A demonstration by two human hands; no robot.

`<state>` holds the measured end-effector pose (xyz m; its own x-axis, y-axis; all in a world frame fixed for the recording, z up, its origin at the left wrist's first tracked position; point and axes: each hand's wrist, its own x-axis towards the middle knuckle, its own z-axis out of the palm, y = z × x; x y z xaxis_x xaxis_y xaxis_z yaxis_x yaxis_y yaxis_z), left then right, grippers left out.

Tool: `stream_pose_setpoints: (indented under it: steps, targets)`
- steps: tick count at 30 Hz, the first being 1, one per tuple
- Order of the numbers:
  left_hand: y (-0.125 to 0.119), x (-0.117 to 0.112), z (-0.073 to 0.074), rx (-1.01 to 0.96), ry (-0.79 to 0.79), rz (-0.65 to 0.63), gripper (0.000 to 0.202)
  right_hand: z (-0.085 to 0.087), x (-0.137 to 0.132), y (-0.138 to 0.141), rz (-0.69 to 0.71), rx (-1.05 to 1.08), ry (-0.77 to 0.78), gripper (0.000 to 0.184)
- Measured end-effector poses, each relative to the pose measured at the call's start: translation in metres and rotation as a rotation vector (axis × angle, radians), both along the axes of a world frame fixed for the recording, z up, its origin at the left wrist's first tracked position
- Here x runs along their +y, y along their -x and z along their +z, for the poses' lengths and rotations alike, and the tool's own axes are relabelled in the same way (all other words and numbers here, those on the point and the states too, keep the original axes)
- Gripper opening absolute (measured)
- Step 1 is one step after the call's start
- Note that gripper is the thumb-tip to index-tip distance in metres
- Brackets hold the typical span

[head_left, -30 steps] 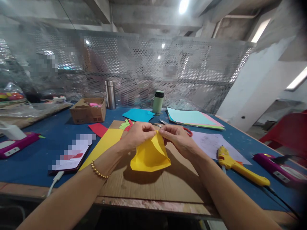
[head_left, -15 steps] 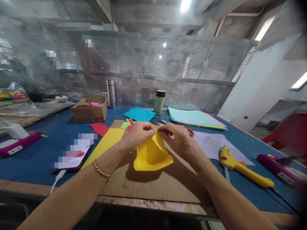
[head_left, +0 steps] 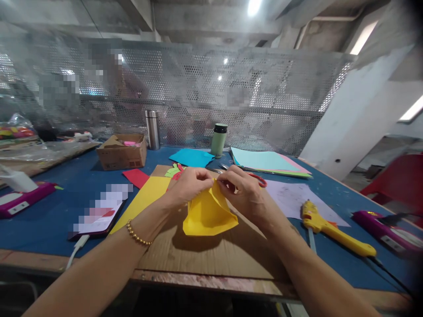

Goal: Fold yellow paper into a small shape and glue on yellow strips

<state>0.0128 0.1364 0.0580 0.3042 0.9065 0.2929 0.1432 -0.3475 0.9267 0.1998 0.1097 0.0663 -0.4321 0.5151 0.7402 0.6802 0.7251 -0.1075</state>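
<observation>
A folded sheet of yellow paper (head_left: pixel 209 214) hangs from both my hands above a brown wooden board (head_left: pixel 211 255). My left hand (head_left: pixel 188 187), with a gold bead bracelet on the wrist, pinches the paper's top edge with closed fingers. My right hand (head_left: pixel 246 193) pinches the same top corner from the right, fingers curled. The two hands nearly touch at the fold. The paper's lower part opens out like a pocket.
On the blue table lie a phone (head_left: pixel 99 213) on a cable, a flat yellow sheet (head_left: pixel 145 196), red paper (head_left: pixel 135 177), a cardboard box (head_left: pixel 121 152), two flasks (head_left: pixel 152 130), a coloured paper stack (head_left: pixel 264 163), red-handled scissors (head_left: pixel 257 178), a yellow glue gun (head_left: pixel 330 229), and purple tools at both sides.
The hands have stayed at the paper's top corner; my right fingers have curled tighter over the fold, and the paper has shifted slightly.
</observation>
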Motion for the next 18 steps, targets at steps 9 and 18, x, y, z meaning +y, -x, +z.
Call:
stream_pose_setpoints:
  steps: [9,18]
  targets:
    - [-0.0018,-0.0046,0.0037,-0.003,0.038,0.02,0.014,0.0048,-0.0065,0.0006,0.018,-0.037,0.031,0.018]
    - [-0.0026,-0.0037,0.0031,0.007,0.043,0.021,0.015,0.0046,-0.0045,0.0001,0.023,-0.056,0.011,0.02]
